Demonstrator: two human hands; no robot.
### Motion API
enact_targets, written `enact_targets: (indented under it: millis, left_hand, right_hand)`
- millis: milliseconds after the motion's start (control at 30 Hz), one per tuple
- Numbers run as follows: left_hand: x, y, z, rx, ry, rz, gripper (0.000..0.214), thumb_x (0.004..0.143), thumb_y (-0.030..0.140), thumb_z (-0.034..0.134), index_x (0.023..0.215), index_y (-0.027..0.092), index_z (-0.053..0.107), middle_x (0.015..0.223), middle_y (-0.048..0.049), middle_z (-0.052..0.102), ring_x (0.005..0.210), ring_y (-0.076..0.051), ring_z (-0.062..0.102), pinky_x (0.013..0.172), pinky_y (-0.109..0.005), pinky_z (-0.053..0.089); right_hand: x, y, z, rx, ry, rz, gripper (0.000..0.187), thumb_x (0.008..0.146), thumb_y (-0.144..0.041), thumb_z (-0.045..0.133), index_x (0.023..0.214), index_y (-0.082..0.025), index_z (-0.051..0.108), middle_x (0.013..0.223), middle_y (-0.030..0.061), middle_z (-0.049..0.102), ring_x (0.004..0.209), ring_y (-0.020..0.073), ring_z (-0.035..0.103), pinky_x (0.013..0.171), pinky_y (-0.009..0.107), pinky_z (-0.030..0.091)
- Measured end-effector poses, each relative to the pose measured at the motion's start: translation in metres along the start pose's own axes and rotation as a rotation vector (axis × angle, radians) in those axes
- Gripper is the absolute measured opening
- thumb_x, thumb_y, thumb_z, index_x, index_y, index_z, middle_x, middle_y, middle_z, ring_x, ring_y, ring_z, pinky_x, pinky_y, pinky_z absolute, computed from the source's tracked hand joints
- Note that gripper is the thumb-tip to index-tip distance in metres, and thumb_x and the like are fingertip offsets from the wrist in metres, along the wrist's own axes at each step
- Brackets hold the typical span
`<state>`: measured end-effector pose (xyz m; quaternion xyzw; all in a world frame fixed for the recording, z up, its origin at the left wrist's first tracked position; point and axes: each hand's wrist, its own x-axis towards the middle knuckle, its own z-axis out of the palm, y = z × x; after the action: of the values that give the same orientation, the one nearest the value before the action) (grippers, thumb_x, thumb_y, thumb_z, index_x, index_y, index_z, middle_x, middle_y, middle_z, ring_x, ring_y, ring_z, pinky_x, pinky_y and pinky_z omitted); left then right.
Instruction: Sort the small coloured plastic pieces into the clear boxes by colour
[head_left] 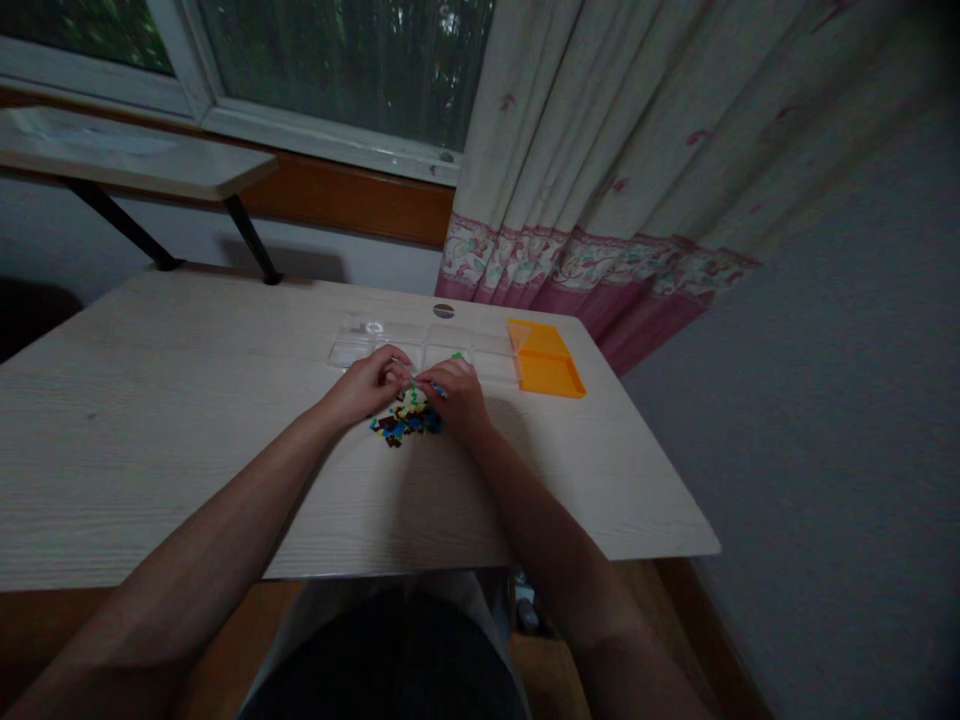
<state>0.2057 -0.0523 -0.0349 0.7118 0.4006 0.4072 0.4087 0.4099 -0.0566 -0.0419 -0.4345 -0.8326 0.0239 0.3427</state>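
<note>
My left hand and my right hand meet over the desk, fingertips almost touching. Both have bent fingers pinched together, and whatever they hold is too small to make out. Just below them lies a loose pile of small building-brick-like pieces in brown, blue, yellow and green. Behind the hands is a clear plastic compartment box, partly hidden by my fingers. One green bit shows at the box, just above my right hand.
An orange plastic case lies at the clear box's right end. The pale wooden desk carries a raised shelf on black legs at the back left. A round cable-hole cover sits by the back edge. A curtain hangs behind.
</note>
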Motion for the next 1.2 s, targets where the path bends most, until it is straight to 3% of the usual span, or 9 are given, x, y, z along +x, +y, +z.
enact_targets:
  millis: [367,533,667,867,1200]
  left_hand:
    - [0.0,-0.001,0.001,-0.033,0.011,-0.002,0.033,0.078,0.026,0.064,0.11,0.019,0.056,0.092,-0.0045,0.073,0.07,-0.013,0.063,0.065,-0.024,0.048]
    - [0.001,-0.004,-0.001,0.077,0.048,0.032,0.03,0.082,0.025,0.059,0.111,0.019,0.06,0.097,-0.0057,0.073,0.084,-0.017,0.067,0.075,-0.029,0.051]
    - [0.0,0.0,-0.004,0.254,0.084,0.057,0.025,0.087,0.029,0.057,0.109,0.019,0.064,0.09,-0.0034,0.07,0.077,-0.016,0.063,0.072,-0.028,0.048]
    - [0.0,0.001,-0.006,0.383,0.045,0.074,0.023,0.09,0.031,0.053,0.102,0.018,0.068,0.081,-0.0024,0.066,0.069,-0.015,0.057,0.065,-0.027,0.043]
    - [-0.001,0.008,-0.011,0.545,-0.069,0.195,0.02,0.09,0.024,0.054,0.1,0.019,0.07,0.09,-0.0042,0.067,0.084,-0.018,0.059,0.077,-0.03,0.045]
  right_hand:
    - [0.0,0.005,0.003,0.017,0.004,-0.029,0.017,0.097,-0.032,0.061,0.099,-0.025,0.077,0.095,0.0033,0.074,0.097,0.0205,0.058,0.091,0.036,0.04]
    - [0.0,0.021,-0.004,-0.062,0.253,0.213,0.016,0.095,-0.029,0.062,0.094,-0.024,0.077,0.093,0.0037,0.074,0.098,0.0212,0.057,0.093,0.037,0.037]
    - [-0.002,0.037,-0.009,-0.128,0.37,0.417,0.019,0.095,-0.03,0.06,0.092,-0.024,0.078,0.097,0.0051,0.072,0.102,0.0234,0.053,0.094,0.039,0.034]
    - [0.0,0.043,-0.001,-0.168,0.309,0.496,0.016,0.092,-0.03,0.064,0.09,-0.024,0.079,0.102,0.0054,0.071,0.105,0.0243,0.051,0.093,0.039,0.033]
    - [0.0,0.04,0.001,-0.164,0.292,0.454,0.025,0.097,-0.033,0.056,0.093,-0.022,0.078,0.102,0.0064,0.071,0.104,0.0231,0.052,0.092,0.037,0.034]
